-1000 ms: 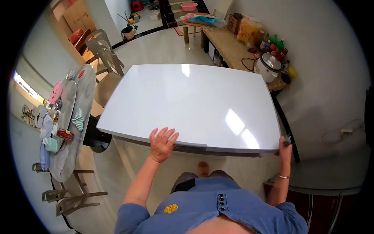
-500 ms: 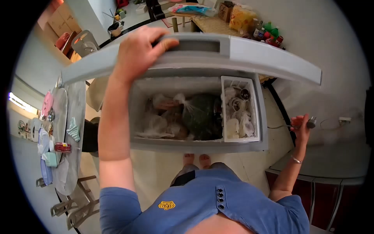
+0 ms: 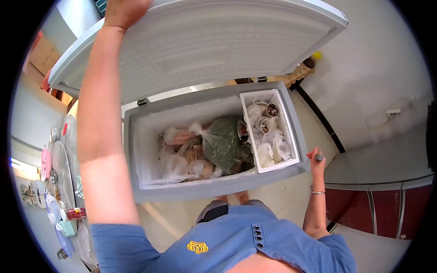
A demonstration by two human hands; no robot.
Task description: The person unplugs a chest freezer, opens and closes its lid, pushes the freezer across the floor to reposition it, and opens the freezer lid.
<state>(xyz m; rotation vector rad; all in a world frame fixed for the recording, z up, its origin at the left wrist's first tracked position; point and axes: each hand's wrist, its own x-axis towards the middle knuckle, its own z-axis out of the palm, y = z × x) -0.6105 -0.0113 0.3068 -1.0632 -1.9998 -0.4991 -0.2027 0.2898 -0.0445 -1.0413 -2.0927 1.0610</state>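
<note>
A chest freezer (image 3: 205, 188) stands in front of me with its white lid (image 3: 195, 50) raised. My left hand (image 3: 126, 12) is at the lid's upper edge, its fingers cut off by the frame. By the freezer's right side is my right hand (image 3: 316, 159), closed round a small grey plug-like object (image 3: 319, 158). Inside the freezer lie a knotted bag of green food (image 3: 223, 143) and several clear bags (image 3: 175, 166). A white basket (image 3: 295, 163) at the right end holds bagged items and a round container of dark pieces (image 3: 271, 110).
On the left is a table (image 3: 61, 157) with a pink item (image 3: 46, 162), a red package (image 3: 76, 213) and other things. Dark red cabinets (image 3: 387, 211) with a grey top stand at the right. A socket (image 3: 393, 112) is on the right wall.
The lid has gone from closed to raised high, my left hand moving up with it. The freezer's inside has come into view. My right hand has moved back left, close to the freezer's side.
</note>
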